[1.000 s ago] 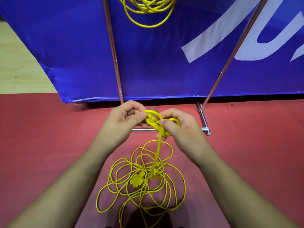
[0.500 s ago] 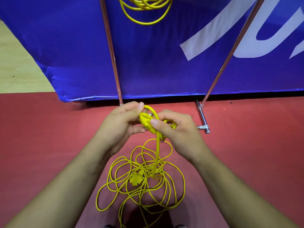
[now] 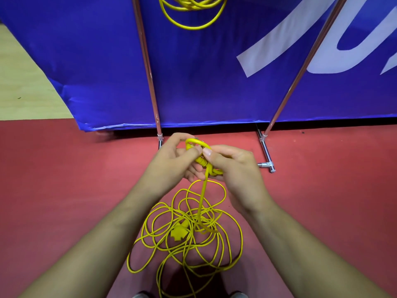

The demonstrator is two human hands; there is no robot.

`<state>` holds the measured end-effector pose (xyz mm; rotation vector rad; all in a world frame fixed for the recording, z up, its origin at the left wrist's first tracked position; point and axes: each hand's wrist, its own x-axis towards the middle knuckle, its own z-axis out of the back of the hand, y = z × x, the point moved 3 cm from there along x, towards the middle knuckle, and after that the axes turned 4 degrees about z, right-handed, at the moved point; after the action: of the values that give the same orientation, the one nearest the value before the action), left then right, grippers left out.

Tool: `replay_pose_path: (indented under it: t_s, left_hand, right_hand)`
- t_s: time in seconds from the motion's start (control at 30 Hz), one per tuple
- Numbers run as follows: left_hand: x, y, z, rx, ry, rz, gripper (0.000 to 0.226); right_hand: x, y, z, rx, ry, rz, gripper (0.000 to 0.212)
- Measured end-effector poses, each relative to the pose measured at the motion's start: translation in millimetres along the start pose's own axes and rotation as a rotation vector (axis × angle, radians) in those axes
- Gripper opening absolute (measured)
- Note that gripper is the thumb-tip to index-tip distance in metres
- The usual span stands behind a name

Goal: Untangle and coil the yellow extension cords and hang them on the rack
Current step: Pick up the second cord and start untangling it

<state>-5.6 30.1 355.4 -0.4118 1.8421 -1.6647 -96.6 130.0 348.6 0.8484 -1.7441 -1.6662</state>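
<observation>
- The left hand (image 3: 171,160) is pinching the top loop of a thin yellow rubber-sheathed extension cord (image 3: 202,196) between thumb and forefinger. The right hand (image 3: 234,168) is gripping the wrapped knot (image 3: 204,163) just below, with its fingers curled round it.
- The knot is hanging above the red matte floor (image 3: 64,190), near the foot of the chrome tube rack (image 3: 148,72). One strand is dropping from it into the loose tangle (image 3: 214,250) lying on the floor between the forearms, well short of the floor's far edge under the blue banner (image 3: 193,87).
- A yellow socket block (image 3: 179,233) is sitting in the middle of that tangle.
- A second yellow coiled cord (image 3: 191,20) is hanging at the rack's top.
- The cord is looking light, limp and a little springy. Its sheath is probably grippy, so loops are likely snagging rather than sliding.
- The best hold seems to be the loop crossing the knot, feeding slack through. Tugging the free strand would likely tighten it, and the block may catch.
</observation>
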Motion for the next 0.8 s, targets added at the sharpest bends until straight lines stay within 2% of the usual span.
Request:
replay_pose_path:
  t_s: [0.03,0.17,0.3,0.4,0.43,0.53,0.6,0.67,0.73,0.8]
  left_hand:
    - [1,0,1,0.000,-0.013,0.013,0.019]
    - [2,1,8,-0.003,-0.001,0.025,0.023]
    - [1,3,8,0.036,-0.018,-0.099,0.019]
    - [-6,4,3,0.296,-0.126,-0.273,0.003]
    - [-8,4,0,0.332,-0.129,-0.301,0.009]
    - [-8,7,-5,0.118,0.010,-0.262,0.022]
    - [-6,6,-5,-0.043,0.041,-0.241,0.016]
    - [-3,5,0,-0.137,-0.026,-0.171,0.014]
    - [-1,4,6,-0.220,-0.075,-0.102,0.021]
    - [0,2,8,-0.267,-0.081,-0.068,0.034]
  right_hand:
    - [-2,0,-2,-0.015,-0.009,0.014,0.013]
    - [0,11,0,-0.366,-0.045,0.243,0.009]
    - [1,13,5,-0.359,-0.075,0.261,0.012]
    - [0,11,4,-0.360,-0.182,0.238,0.019]
    - [2,11,6,-0.302,-0.233,0.203,0.020]
    - [9,13,17,-0.106,-0.327,0.068,0.020]
    - [10,11,16,0.065,-0.263,-0.059,0.018]
    - [8,4,10,0.174,-0.113,-0.176,0.017]
    - [5,0,4,0.261,0.067,-0.281,0.019]
    - [2,1,1,0.311,0.187,-0.309,0.023]
